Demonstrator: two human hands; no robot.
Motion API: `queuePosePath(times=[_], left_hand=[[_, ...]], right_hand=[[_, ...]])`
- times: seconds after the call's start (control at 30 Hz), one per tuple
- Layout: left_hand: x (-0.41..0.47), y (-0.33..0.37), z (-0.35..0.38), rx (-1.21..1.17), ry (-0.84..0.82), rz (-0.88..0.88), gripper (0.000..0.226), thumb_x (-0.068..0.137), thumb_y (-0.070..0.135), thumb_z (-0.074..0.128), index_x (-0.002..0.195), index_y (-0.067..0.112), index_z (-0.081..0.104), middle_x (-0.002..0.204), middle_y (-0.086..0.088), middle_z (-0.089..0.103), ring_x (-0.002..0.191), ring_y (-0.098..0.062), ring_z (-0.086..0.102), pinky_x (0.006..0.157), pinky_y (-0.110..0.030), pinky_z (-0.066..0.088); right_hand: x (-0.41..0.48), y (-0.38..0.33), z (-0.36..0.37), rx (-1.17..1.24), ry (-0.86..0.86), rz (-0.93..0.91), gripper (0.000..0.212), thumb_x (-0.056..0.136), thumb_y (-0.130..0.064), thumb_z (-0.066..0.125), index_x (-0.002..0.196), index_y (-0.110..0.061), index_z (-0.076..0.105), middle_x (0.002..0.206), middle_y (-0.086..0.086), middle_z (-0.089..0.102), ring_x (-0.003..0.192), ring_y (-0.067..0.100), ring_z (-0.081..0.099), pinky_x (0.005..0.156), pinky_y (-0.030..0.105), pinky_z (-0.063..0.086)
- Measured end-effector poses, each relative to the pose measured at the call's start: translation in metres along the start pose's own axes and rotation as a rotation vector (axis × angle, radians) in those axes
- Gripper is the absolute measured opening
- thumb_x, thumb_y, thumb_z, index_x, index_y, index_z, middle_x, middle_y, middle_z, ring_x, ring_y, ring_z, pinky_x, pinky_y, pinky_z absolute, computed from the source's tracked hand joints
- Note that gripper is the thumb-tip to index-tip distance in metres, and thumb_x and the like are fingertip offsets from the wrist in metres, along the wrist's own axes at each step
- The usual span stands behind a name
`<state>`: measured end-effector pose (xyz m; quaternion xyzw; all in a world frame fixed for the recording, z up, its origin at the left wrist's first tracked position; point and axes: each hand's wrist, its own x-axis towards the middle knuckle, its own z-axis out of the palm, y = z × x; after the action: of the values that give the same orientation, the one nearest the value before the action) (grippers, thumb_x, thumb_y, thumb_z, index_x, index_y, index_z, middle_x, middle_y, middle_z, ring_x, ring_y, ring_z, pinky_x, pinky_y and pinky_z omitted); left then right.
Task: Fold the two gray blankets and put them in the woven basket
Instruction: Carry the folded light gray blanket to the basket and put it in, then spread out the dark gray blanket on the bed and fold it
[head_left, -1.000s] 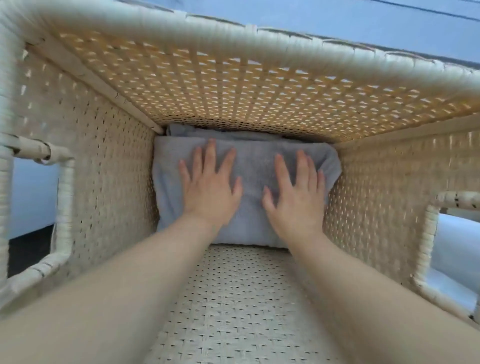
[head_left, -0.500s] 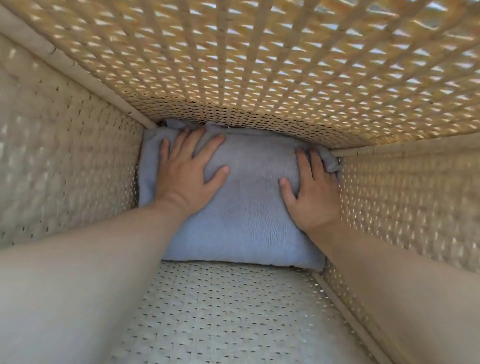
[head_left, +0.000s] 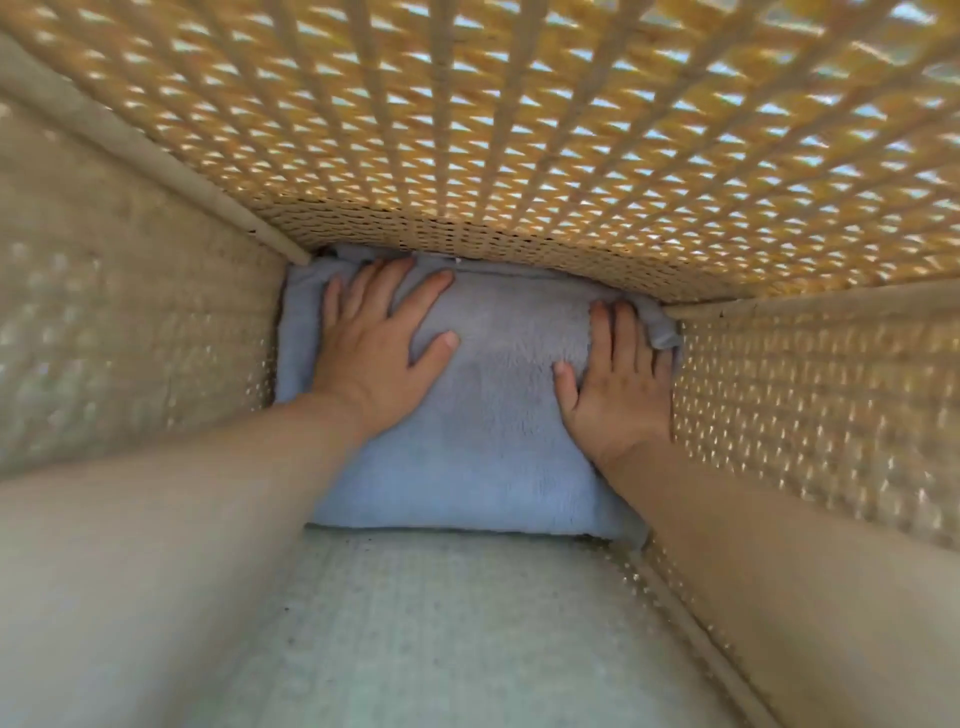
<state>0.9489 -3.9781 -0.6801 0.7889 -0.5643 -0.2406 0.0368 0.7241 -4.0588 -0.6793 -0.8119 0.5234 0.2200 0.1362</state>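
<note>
Little of the room can be seen. Bright light shines through the small gaps in the far wall of the woven basket, glowing golden, pale blue-white in the topmost gaps. The side walls are dimmer, beige.

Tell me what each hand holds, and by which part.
Nothing is gripped. The left hand and right hand press flat on the blanket in the basket, near its far corners.
</note>
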Motion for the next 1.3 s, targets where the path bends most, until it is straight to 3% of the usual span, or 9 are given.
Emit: queuePosePath(times=[0.1, 0.17, 0.3, 0.47, 0.6, 0.7, 0.93, 1.17, 1.3], left_hand=[[-0.013, 0.010, -0.030, 0.023, -0.197, -0.042, 0.063, 0.091, 0.057, 0.031, 0.149, 0.038, 0.017, 0.160, -0.003, 0.009, 0.146, -0.027, 0.007, 0.115, -0.048, -0.001], [-0.031, 0.020, -0.061, 0.061, -0.250, -0.096, 0.061, 0.094, 0.048, 0.037, 0.150, 0.031, 0.018, 0.161, -0.009, 0.004, 0.145, -0.032, 0.011, 0.116, -0.050, 0.008], [-0.083, 0.054, -0.140, 0.066, -0.282, -0.208, 0.055, 0.096, 0.034, 0.042, 0.148, 0.021, 0.030, 0.157, -0.015, 0.020, 0.131, -0.037, 0.040, 0.105, -0.041, 0.036], [-0.147, 0.103, -0.250, -0.048, -0.357, -0.270, 0.043, 0.096, 0.034, 0.041, 0.136, 0.021, 0.045, 0.145, -0.009, 0.038, 0.124, -0.033, 0.048, 0.099, -0.043, 0.043], [-0.180, 0.143, -0.375, -0.175, -0.231, -0.197, 0.024, 0.093, 0.026, 0.041, 0.090, 0.020, 0.064, 0.099, -0.006, 0.067, 0.087, -0.026, 0.057, 0.074, -0.033, 0.047], [-0.203, 0.180, -0.486, -0.226, -0.162, -0.115, 0.024, 0.089, 0.020, 0.046, 0.076, 0.014, 0.065, 0.071, -0.002, 0.060, 0.071, -0.021, 0.049, 0.060, -0.027, 0.031], [-0.266, 0.241, -0.669, -0.323, 0.078, -0.052, 0.023, 0.087, 0.018, 0.048, 0.074, 0.008, 0.063, 0.063, -0.002, 0.059, 0.063, -0.018, 0.050, 0.056, -0.030, 0.036], [-0.386, 0.241, -0.705, -0.417, 0.400, -0.342, 0.025, 0.085, 0.022, 0.048, 0.066, 0.008, 0.056, 0.058, -0.003, 0.053, 0.055, -0.010, 0.043, 0.052, -0.021, 0.034], [-0.502, 0.232, -0.673, -0.487, 0.533, -0.664, 0.028, 0.081, 0.026, 0.049, 0.054, 0.018, 0.048, 0.048, 0.007, 0.046, 0.051, -0.006, 0.041, 0.052, -0.014, 0.033]], right_hand=[[-0.017, -0.002, -0.030, -0.017, -0.075, 0.004, 0.069, 0.097, -0.050, 0.023, 0.153, -0.013, 0.008, 0.160, 0.012, 0.013, 0.144, 0.029, 0.019, 0.113, 0.046, 0.017], [-0.035, -0.009, -0.061, -0.030, -0.100, 0.003, 0.065, 0.097, -0.047, 0.029, 0.149, -0.010, 0.018, 0.155, 0.016, 0.022, 0.140, 0.032, 0.025, 0.112, 0.046, 0.018], [-0.087, -0.018, -0.132, 0.023, -0.160, 0.087, 0.046, 0.097, -0.035, 0.040, 0.130, -0.004, 0.043, 0.131, 0.021, 0.048, 0.118, 0.037, 0.048, 0.096, 0.041, 0.037], [-0.157, -0.012, -0.252, 0.331, -0.478, 0.216, 0.032, 0.094, -0.019, 0.044, 0.114, 0.000, 0.059, 0.121, 0.021, 0.060, 0.114, 0.034, 0.056, 0.084, 0.030, 0.042], [-0.234, -0.007, -0.385, 0.622, -0.400, 0.346, 0.019, 0.087, -0.012, 0.045, 0.077, -0.008, 0.061, 0.091, 0.020, 0.066, 0.093, 0.034, 0.062, 0.081, 0.035, 0.051], [-0.306, -0.002, -0.487, 0.723, -0.280, 0.350, 0.022, 0.086, -0.015, 0.049, 0.065, -0.013, 0.057, 0.082, 0.014, 0.066, 0.084, 0.031, 0.060, 0.075, 0.035, 0.051], [-0.440, 0.001, -0.621, 0.758, 0.014, 0.173, 0.023, 0.078, -0.020, 0.050, 0.057, -0.016, 0.044, 0.053, -0.005, 0.044, 0.054, 0.010, 0.037, 0.049, 0.024, 0.031], [-0.465, 0.000, -0.632, 0.711, -0.040, -0.171, 0.037, 0.075, -0.011, 0.052, 0.042, -0.022, 0.038, 0.039, -0.008, 0.033, 0.042, 0.008, 0.028, 0.041, 0.018, 0.023], [-0.467, -0.026, -0.632, 0.506, -0.146, -0.405, 0.031, 0.077, -0.015, 0.053, 0.053, -0.017, 0.033, 0.044, -0.006, 0.030, 0.042, 0.008, 0.025, 0.041, 0.022, 0.019]])
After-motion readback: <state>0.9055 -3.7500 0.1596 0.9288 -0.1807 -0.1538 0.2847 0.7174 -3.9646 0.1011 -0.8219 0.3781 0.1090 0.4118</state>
